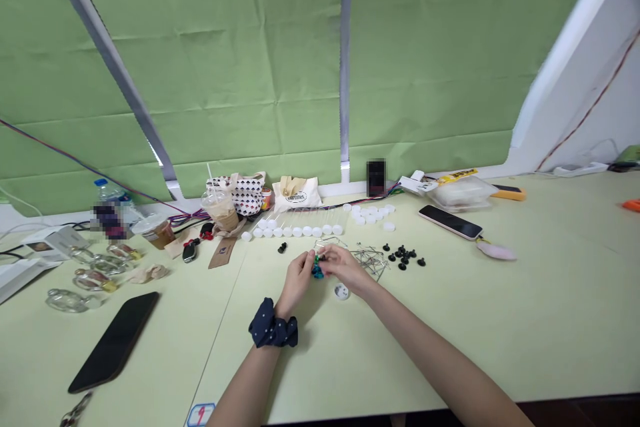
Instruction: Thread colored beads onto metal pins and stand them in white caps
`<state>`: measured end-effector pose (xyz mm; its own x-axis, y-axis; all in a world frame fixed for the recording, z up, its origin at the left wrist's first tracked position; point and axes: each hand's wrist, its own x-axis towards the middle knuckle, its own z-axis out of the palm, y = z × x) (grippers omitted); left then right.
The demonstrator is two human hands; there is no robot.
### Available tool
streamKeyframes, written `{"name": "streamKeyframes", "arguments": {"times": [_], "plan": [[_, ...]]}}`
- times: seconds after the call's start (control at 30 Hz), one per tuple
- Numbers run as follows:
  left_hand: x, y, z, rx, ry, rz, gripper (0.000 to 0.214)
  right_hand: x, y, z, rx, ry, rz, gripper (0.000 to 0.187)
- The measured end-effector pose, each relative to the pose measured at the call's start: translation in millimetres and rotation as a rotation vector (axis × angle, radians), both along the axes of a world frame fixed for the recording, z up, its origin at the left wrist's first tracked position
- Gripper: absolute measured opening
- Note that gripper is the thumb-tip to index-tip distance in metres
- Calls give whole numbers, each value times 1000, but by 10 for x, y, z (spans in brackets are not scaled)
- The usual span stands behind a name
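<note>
Blue-green piece (318,271) right at the centre of things, caught between my two hands over the counter (550,320)! My left hand (299,275) has it pinched between thumb and fingers, the dark dotted scrunchie (273,328) sitting round that wrist. In comes my right hand (343,267) from the other side, fingers curled, tips right up against the piece; whether they grip it or only touch it, I can't tell. Just below that hand sits a small white dish (347,296) with tiny bits inside. Out to the right, just past my knuckles, lies a tangle of thin metal wires (371,261), and beyond that a scatter of black pieces (404,258). Another black bit (283,248) lies off to the left. Further back, a row of white caps (296,231) lines up, with a looser cluster of white caps (371,219) to its right.
</note>
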<state>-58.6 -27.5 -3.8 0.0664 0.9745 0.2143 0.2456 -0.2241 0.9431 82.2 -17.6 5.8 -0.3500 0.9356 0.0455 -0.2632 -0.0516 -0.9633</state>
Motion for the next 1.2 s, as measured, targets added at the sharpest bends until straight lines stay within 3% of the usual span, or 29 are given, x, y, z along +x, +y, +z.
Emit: {"name": "streamKeyframes", "arguments": {"times": [0.07,0.2,0.3,0.37,0.5,0.6,0.67,0.73,0.8,0.87,1.03,1.2], "plan": [[2,2,-4,6,11,14,43,14,-14,10,8,83,-10,50],[-3,13,-24,27,41,7,42,3,0,-18,-146,26,23,38],[-16,28,-45,39,50,34,42,-17,24,-47,-10,23,-108,36],[-21,37,-57,38,44,57,43,-21,27,-48,12,45,-161,45],[-15,44,-63,72,43,58,44,-9,20,-32,-197,-26,-34,36],[-14,43,-54,82,44,64,45,8,23,-27,-19,4,-59,33],[-14,39,-46,81,40,75,44,13,27,-34,89,51,-139,46],[-10,30,-39,88,42,68,43,8,28,-50,10,45,-141,46],[-3,21,-35,98,52,46,41,-5,28,-71,-146,-14,-45,38],[-1,17,-33,99,60,40,41,-14,32,-88,-170,-61,32,39],[-16,26,-29,66,38,88,42,4,77,-123,210,-10,-211,29],[-69,35,-17,121,156,148,40,113,198,-198,52,-169,-244,24]]}}
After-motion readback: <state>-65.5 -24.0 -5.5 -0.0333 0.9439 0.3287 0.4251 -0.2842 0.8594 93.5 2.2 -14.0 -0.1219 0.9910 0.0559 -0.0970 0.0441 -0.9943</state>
